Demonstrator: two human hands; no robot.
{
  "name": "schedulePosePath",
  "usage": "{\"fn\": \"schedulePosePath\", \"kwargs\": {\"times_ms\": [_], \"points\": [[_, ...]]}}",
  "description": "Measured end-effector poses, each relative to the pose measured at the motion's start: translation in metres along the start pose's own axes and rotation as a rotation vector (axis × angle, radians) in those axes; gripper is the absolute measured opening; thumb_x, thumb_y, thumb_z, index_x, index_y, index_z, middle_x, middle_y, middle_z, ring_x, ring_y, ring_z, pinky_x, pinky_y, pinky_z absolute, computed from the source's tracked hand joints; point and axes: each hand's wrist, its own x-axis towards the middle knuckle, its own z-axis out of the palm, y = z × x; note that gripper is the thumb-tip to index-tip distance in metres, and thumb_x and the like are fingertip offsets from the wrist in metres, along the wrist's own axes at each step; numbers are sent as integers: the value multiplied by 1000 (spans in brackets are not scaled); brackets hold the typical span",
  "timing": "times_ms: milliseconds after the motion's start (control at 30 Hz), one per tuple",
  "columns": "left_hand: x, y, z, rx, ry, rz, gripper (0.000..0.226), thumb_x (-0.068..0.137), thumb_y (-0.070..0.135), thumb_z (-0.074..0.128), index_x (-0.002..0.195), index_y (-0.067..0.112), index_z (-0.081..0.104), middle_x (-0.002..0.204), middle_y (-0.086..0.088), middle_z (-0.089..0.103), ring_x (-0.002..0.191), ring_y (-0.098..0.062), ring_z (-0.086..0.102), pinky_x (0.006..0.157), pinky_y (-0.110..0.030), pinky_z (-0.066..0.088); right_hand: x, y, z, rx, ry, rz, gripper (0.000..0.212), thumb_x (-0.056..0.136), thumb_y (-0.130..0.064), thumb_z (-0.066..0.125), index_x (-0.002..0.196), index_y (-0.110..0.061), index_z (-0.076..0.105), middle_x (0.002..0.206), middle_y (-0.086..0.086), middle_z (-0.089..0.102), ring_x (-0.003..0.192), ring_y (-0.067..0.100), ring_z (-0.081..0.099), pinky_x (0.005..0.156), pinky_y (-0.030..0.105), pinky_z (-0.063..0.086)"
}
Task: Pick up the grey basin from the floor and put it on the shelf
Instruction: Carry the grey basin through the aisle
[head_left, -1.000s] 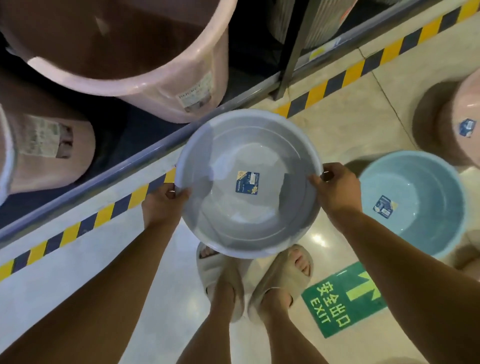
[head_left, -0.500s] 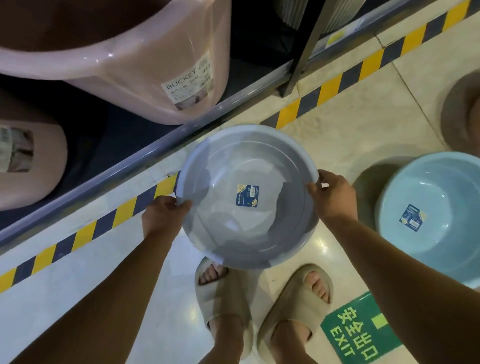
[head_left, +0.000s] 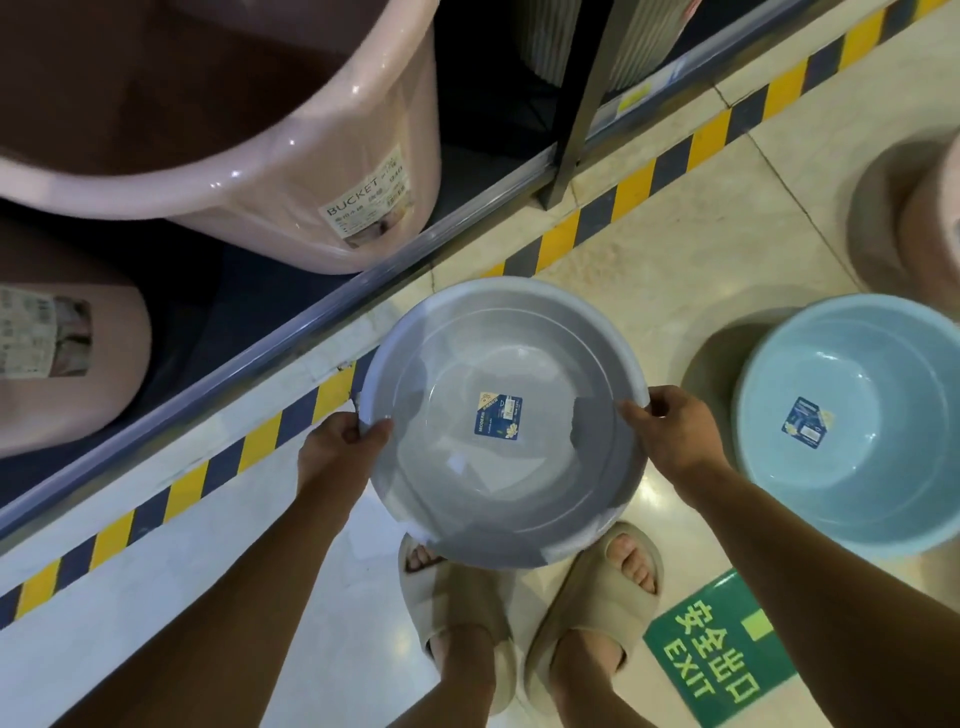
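Floor (head_left: 675, 260): glossy cream tile with lamp glare. Yellow-and-black hazard stripe (head_left: 558, 243) runs from 8 o'clock to 1 o'clock (parallel to the metal-edged shelf (head_left: 260, 358)). Green EXIT floor sign (head_left: 722, 654) at 5 o'clock.

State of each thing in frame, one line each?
grey basin: off the floor, upright, empty, held by both hands.
left hand: grips the basin's left rim.
right hand: grips the right rim.
blue basin: on the floor, upright, empty.
pink bucket: on the shelf, open side up.
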Motion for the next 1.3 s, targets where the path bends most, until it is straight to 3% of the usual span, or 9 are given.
{"fn": "schedulePosePath", "kwargs": {"times_ms": [100, 200, 400, 567, 767, 867, 1000, 1133, 1300], "points": [[-28, 15, -16, 5, -17, 38, 34, 91, 38, 71, 70, 17, 55, 67, -2, 58, 68, -24, 57, 55, -28, 40, -32, 3, -28, 7, 37, -8, 21, 92, -33, 69, 101, -14, 67, 86, 2, 65, 72, 17, 60, 60, 28, 44], [-59, 40, -29, 48, -36, 113, 40, 90, 39, 71, 66, 17, 49, 65, -4, 56, 66, -23, 54, 55, -30, 38, -65, 5, -63, 50, 90, 21, 21, 90, -33, 71, 97, -14, 67, 86, 6, 67, 74, 23, 61, 60, 28, 43], [-129, 111, -35, 66, -125, 244, 34, 93, 32, 72, 68, 15, 55, 71, -8, 57, 68, -23, 51, 58, -33, 38, -123, 20, -144, 143, 193, 80, 20, 88, -30, 74, 98, -13, 71, 90, 6, 71, 82, 27, 65, 65, 28, 44], [-175, 169, -17, 120, -172, 305, 45, 92, 33, 73, 73, -4, 54, 69, -17, 51, 63, -22, 45, 54, -35, 30, -150, 46, -208, 192, 254, 127, 24, 88, -35, 74, 100, -14, 73, 91, 4, 73, 79, 22, 66, 63, 26, 46], [-222, 232, 11, 119, -216, 388, 42, 89, 32, 77, 78, -5, 61, 70, -17, 59, 67, -27, 55, 58, -35, 38, -170, 71, -276, 253, 307, 159, 25, 90, -35, 72, 104, -15, 72, 93, 3, 71, 79, 21, 66, 63, 26, 44], [-241, 262, 23, 171, -232, 452, 47, 90, 38, 75, 86, -7, 63, 83, -27, 65, 74, -39, 63, 62, -50, 46, -176, 79, -304, 292, 336, 177, 25, 90, -35, 71, 103, -15, 71, 93, 3, 71, 78, 20, 66, 64, 27, 45], [-258, 304, 40, 217, -246, 503, 38, 90, 35, 75, 85, -2, 65, 82, -20, 67, 72, -29, 60, 60, -36, 43, -178, 87, -335, 341, 370, 174, 21, 92, -30, 70, 103, -12, 71, 92, 5, 70, 72, 11, 63, 59, 23, 45], [-265, 336, 60, 250, -299, 514, 27, 89, 39, 75, 84, 13, 68, 82, -6, 71, 80, -26, 67, 73, -42, 57, -174, 95, -357, 390, 392, 189, 21, 92, -29, 70, 104, -11, 71, 93, 7, 71, 75, 13, 64, 64, 27, 49], [-257, 370, 94, 319, -327, 545, 26, 88, 39, 76, 86, 13, 69, 82, -3, 70, 80, -23, 66, 70, -36, 52, -159, 104, -373, 400, 439, 249, 21, 92, -30, 70, 103, -12, 68, 91, 4, 68, 72, 8, 60, 62, 27, 46]]}}
